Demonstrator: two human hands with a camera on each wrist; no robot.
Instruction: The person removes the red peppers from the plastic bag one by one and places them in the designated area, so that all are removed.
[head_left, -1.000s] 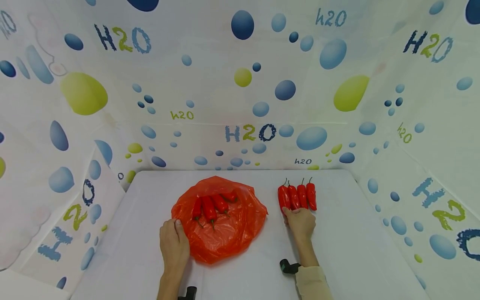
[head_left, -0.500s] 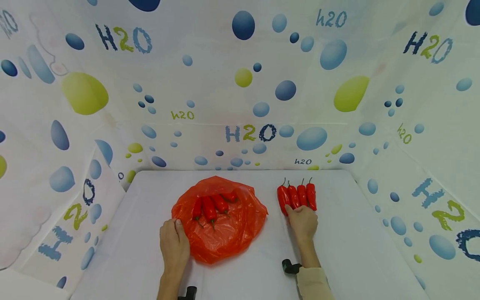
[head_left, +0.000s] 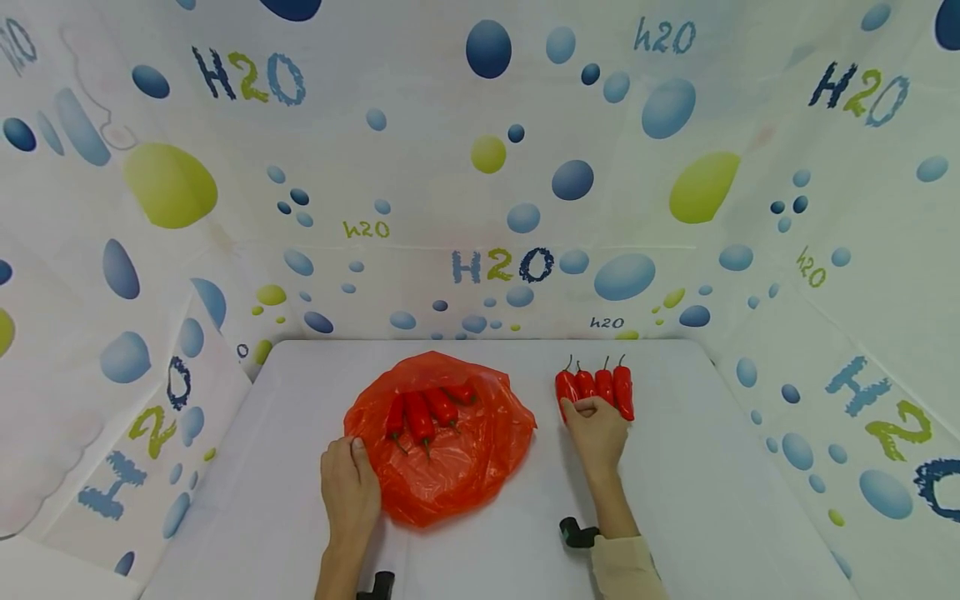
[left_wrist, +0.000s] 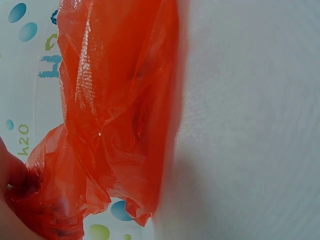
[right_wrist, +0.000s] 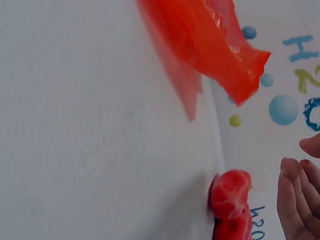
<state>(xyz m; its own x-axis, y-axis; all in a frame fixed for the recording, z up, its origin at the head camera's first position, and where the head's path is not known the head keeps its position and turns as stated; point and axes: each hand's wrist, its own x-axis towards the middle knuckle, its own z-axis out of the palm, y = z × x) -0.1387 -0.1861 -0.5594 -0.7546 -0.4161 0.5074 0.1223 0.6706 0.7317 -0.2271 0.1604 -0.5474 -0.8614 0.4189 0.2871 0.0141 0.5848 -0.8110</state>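
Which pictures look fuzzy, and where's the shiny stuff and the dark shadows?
Head view: clearest, glints on the red peppers; left wrist view: soft, white glints on the red bag; right wrist view: soft too, peppers blurry, grey shadow on the white table.
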